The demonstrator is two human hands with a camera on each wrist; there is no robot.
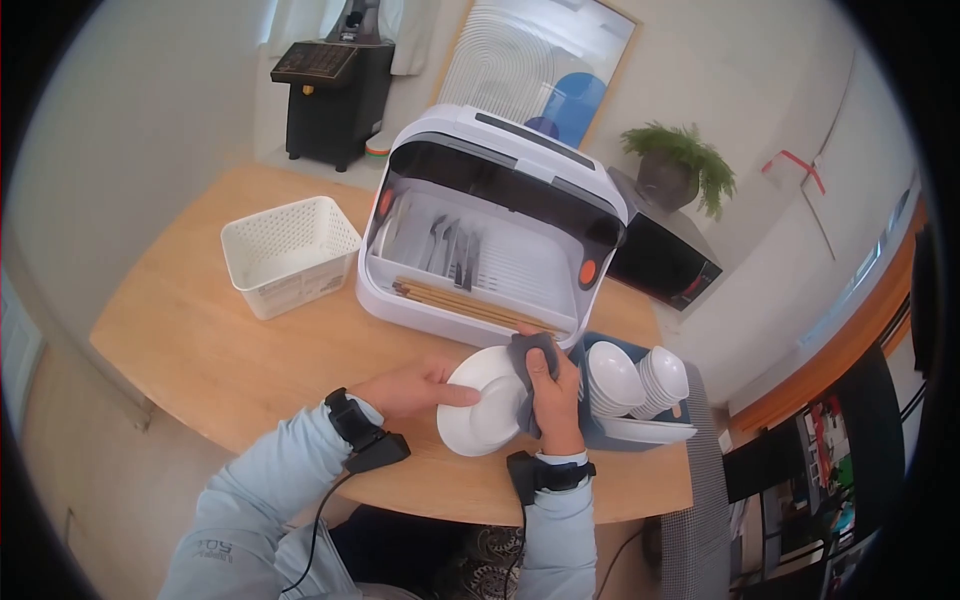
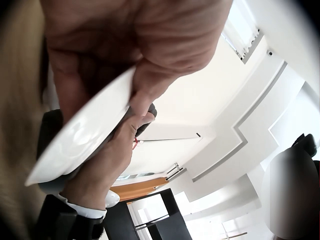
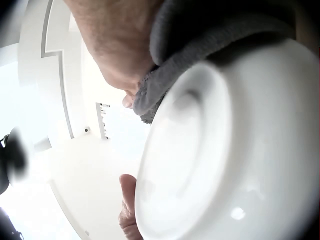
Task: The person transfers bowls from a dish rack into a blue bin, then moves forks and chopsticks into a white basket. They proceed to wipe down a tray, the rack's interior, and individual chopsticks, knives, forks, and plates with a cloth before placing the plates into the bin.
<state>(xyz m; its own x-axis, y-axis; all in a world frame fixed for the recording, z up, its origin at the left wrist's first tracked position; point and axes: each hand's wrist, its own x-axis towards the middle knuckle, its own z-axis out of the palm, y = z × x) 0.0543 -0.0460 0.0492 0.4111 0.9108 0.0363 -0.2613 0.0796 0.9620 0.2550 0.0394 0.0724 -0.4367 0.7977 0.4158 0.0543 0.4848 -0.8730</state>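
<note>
Between both hands is a white plate point(image 1: 463, 420), tilted above the near part of the table. My left hand point(image 1: 412, 388) pinches its left rim, thumb on one face and fingers behind; the left wrist view shows this grip close up. A grey cloth point(image 1: 537, 350) is bunched in my right hand point(image 1: 557, 398), folded over the plate's right edge, with the thumb on top. Seen from the right wrist, the cloth point(image 3: 210, 47) lies against the plate point(image 3: 185, 150) near its raised foot ring.
A white dish storage box point(image 1: 450, 322) with its front open holds dark-handled cutlery point(image 1: 455, 255) and wooden chopsticks point(image 1: 460, 303). Left of it stands a white perforated basket point(image 1: 262, 293). On the right, a blue-grey rack point(image 1: 600, 438) holds stacked white bowls point(image 1: 615, 375) near the table's edge.
</note>
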